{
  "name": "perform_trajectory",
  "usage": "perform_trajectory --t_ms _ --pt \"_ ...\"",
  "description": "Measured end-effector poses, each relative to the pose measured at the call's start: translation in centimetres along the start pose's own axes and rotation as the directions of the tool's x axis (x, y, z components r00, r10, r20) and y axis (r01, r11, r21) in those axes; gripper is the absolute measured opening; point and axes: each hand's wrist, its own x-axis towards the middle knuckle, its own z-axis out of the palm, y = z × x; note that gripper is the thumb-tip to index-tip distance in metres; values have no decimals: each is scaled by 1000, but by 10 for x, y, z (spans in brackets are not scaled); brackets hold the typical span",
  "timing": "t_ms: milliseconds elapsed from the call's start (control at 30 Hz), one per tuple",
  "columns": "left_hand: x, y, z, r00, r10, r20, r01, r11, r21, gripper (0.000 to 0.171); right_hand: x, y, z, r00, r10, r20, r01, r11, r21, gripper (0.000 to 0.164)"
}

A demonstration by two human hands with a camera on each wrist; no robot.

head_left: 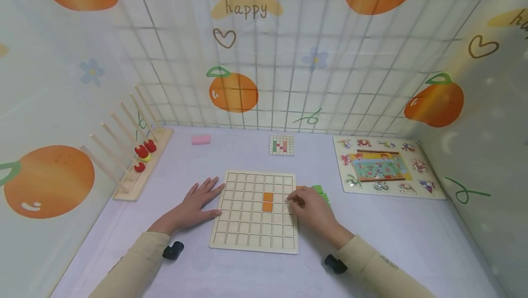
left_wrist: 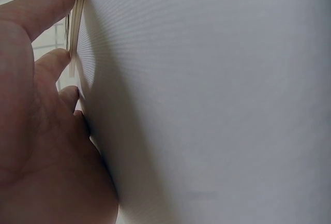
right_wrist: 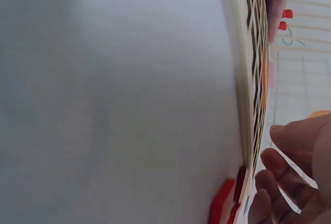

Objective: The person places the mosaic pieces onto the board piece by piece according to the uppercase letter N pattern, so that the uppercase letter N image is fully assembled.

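Item: wooden grid board [head_left: 255, 211], flat on the lilac worktop [head_left: 387, 238], centred in front of the person. Pale plywood, square cells in rows; two orange tiles [head_left: 267, 201] sit stacked in adjoining cells right of centre. All other cells show bare.

Left hand [head_left: 198, 206]: palm down on the worktop, fingers straight and spread, fingertips touching the board's left edge; it holds nothing. The left wrist view confirms fingertips [left_wrist: 62, 58] against the thin board edge.

Right hand [head_left: 309, 206]: over the board's right edge, fingers bent downward toward a cell beside the orange tiles. Whether it pinches a tile cannot be told; the fingers hide what lies beneath.

Loose stock: green tiles [head_left: 321, 192] just beyond the right hand, off the board; red pieces [right_wrist: 225, 200] show by the board edge in the right wrist view.

Handling note, as judgement: the left hand is best kept braced against the edge so the board does not slide; a tile should come down level and square to its cell, clear of the seated orange pair.

Other contents: small pattern card [head_left: 282, 145] behind the board; pink block [head_left: 200, 140]; peg rack [head_left: 132, 160] with red and yellow beads at left; picture puzzle [head_left: 385, 169] at right.
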Motion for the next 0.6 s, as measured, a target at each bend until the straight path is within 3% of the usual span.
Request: perform_trajectory --t_ms 233,600 --pt "0 1 0 1000 5 -12 -5 1000 -6 82 5 11 -11 999 25 -21 -26 998 -61 11" --pt "1 -2 2 1000 1 -6 -1 1000 4 82 18 24 -19 997 73 -23 -75 995 -69 23"
